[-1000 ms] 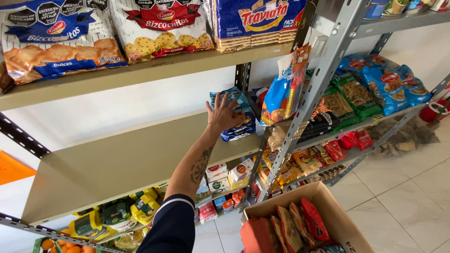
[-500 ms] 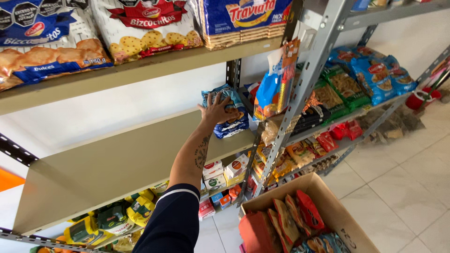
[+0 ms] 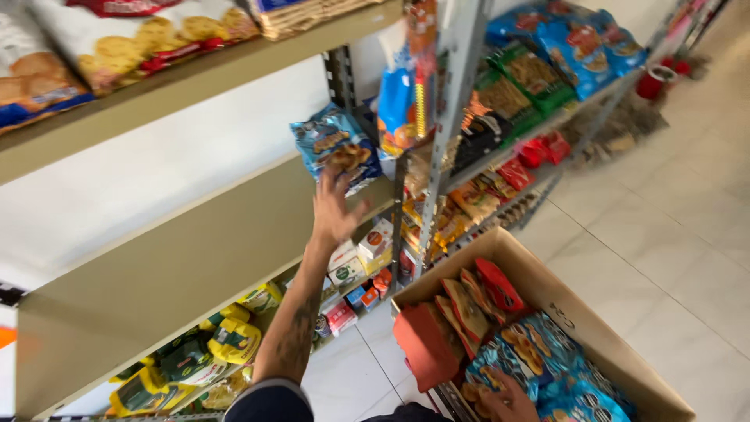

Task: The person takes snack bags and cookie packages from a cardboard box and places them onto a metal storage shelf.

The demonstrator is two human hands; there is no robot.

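A blue bag of cookies (image 3: 336,144) stands at the right end of a bare beige shelf (image 3: 195,258). My left hand (image 3: 336,207) is raised just under it, fingers apart, with its fingertips at the bag's lower edge. My tattooed forearm runs down to the frame's bottom. My right hand (image 3: 508,398) is low in an open cardboard box (image 3: 547,285), resting on blue cookie packets (image 3: 539,344). Its grip is cut off by the frame edge.
Orange and red snack packets (image 3: 476,297) stand upright in the box. A grey metal upright (image 3: 445,133) rises right of the bag, with crowded snack shelves behind it. Cookie bags (image 3: 133,39) fill the shelf above, and yellow packets (image 3: 234,340) the one below. The tiled floor (image 3: 664,234) lies to the right.
My left hand was pressed flat against the blue bag and has slid down off it, fingers spreading. The view has tilted down, and my right hand now shows in the box.
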